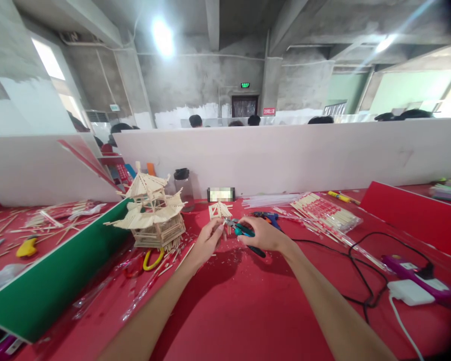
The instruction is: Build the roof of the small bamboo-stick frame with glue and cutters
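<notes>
My right hand is closed around the teal and black handles of a pair of pliers, whose jaws point left. Pinched in my left hand is a small wooden stick, its end close to the jaws; whether they touch it I cannot tell. Just behind my fingers stands a small wooden stick frame, partly hidden by them. Left of my hands is a tiered pavilion model built of wooden sticks. Small wood scraps are scattered below my hands.
A blue glue gun lies right of my hands, near bundled sticks in plastic. A black cable runs to a purple power strip. Yellow-handled scissors lie left. Green and white boards stand as dividers; a bottle is behind.
</notes>
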### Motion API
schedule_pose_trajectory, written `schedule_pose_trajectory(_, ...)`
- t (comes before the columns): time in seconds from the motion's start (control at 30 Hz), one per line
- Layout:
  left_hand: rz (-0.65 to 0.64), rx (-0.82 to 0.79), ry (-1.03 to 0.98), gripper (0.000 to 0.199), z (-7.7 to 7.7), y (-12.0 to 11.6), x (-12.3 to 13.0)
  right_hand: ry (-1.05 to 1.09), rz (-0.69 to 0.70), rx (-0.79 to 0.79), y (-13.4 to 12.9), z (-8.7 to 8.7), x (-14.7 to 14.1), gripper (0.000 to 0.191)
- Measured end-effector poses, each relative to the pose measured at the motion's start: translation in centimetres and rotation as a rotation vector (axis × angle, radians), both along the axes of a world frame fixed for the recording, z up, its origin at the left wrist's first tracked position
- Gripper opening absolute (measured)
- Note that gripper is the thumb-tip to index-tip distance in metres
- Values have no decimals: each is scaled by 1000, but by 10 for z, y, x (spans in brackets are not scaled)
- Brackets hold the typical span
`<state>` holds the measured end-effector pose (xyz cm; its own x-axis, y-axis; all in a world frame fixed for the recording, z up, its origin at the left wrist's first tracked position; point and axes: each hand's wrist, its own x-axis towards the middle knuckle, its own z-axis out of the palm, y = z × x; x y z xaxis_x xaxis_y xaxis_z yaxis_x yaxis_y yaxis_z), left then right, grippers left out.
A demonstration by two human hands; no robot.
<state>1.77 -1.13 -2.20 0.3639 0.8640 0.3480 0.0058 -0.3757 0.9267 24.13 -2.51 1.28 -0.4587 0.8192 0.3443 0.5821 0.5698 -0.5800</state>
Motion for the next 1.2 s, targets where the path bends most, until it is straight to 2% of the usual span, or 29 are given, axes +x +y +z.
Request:
schedule_pose_trajectory(0.37,-11,-6,-10,37,1,-5,4,20,14,-2,-3,3,-3,20)
schedule_pose_trajectory(0.83,12,-23,-31,33,-5,-5,6,60,35,-30,0,0,-1,24)
schedule_pose_trajectory(0.97,90,-13,-92,27,-3,-2,6,-48,38,-85,5,-5,11,23)
schedule_pose_trajectory(1.1,89,-172,-209,31,0,2,6,-301,-22,-141,8,-16,16,20)
schedule_pose_trajectory(1.2,122,-233,-236,35,1,3,5,-382,-31,-89,8,-21,8,22)
